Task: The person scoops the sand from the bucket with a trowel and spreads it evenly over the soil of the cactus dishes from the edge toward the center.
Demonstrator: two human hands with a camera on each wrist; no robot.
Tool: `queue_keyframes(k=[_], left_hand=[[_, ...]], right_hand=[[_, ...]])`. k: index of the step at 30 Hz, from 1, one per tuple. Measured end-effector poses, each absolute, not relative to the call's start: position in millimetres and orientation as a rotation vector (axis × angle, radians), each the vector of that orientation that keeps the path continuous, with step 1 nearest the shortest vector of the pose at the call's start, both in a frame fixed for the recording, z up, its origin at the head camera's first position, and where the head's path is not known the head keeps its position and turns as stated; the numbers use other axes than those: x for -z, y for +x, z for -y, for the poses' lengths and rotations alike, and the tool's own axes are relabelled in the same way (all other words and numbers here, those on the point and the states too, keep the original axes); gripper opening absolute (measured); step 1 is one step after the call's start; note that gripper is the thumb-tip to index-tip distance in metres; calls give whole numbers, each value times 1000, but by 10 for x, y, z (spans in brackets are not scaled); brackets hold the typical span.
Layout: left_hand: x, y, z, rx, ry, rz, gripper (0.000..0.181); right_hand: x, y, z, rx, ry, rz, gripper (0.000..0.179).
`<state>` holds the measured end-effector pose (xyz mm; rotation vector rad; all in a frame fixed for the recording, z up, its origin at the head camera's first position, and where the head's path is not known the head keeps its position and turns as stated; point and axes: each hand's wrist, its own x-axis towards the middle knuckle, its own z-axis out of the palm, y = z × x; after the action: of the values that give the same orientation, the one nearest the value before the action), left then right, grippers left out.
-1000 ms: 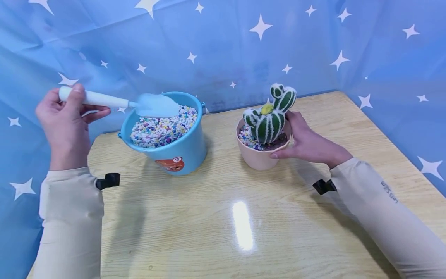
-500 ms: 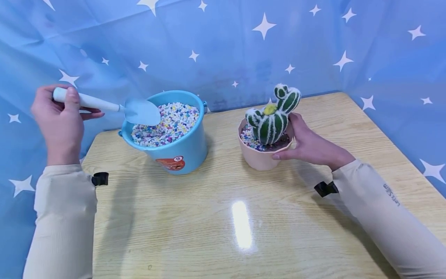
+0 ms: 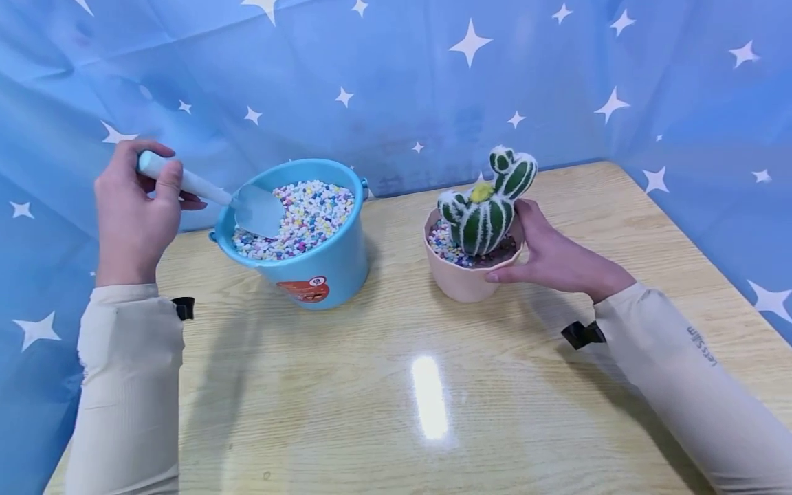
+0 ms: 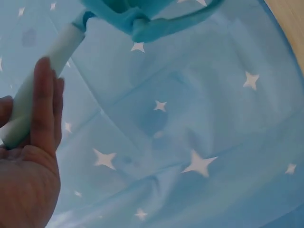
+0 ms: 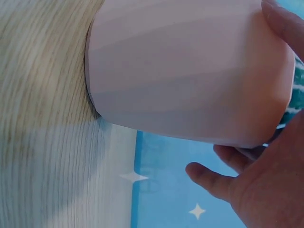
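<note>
My left hand (image 3: 137, 213) grips the pale handle of a light blue toy shovel (image 3: 258, 210), thumb along the handle. The blade dips tilted inside the light blue bucket (image 3: 337, 268), its tip at the surface of small multicoloured pebbles (image 3: 318, 213). On the right, my right hand (image 3: 551, 258) holds the rim of a pink flowerpot (image 3: 460, 280), thumb on its near side. A green and white plush-like cactus (image 3: 482, 227) with a yellow tuft leans in the pot, pebbles beside its left side. In the right wrist view the pot (image 5: 185, 71) stands on the table.
Both containers stand on a light wood table (image 3: 322, 412). Behind and at the sides hangs a blue curtain (image 3: 396, 82) with white stars. The bucket's handle lug (image 3: 364, 185) sticks out at its right rim.
The shovel blade has swung from above the bucket down onto the pebbles at its left side. My left hand shifted left, then back right. The right hand keeps holding the flowerpot.
</note>
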<state>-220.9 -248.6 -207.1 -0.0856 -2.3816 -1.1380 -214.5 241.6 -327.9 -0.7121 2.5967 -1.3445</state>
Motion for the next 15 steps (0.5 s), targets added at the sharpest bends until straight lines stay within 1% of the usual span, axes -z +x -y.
queue_keyframes(k=[6, 9, 15], left_hand=[[2207, -2260, 2609, 1653, 5, 2138, 16], [2262, -2291, 2655, 1794, 35, 2055, 16], [2356, -2380, 2677, 1906, 136, 2026, 18]], right_hand=[[3233, -2160, -2401, 1305, -714, -2633, 114], [3238, -2153, -2392, 1313, -706, -2620, 115], [3260, -2127, -2404, 1376, -674, -2569, 110]])
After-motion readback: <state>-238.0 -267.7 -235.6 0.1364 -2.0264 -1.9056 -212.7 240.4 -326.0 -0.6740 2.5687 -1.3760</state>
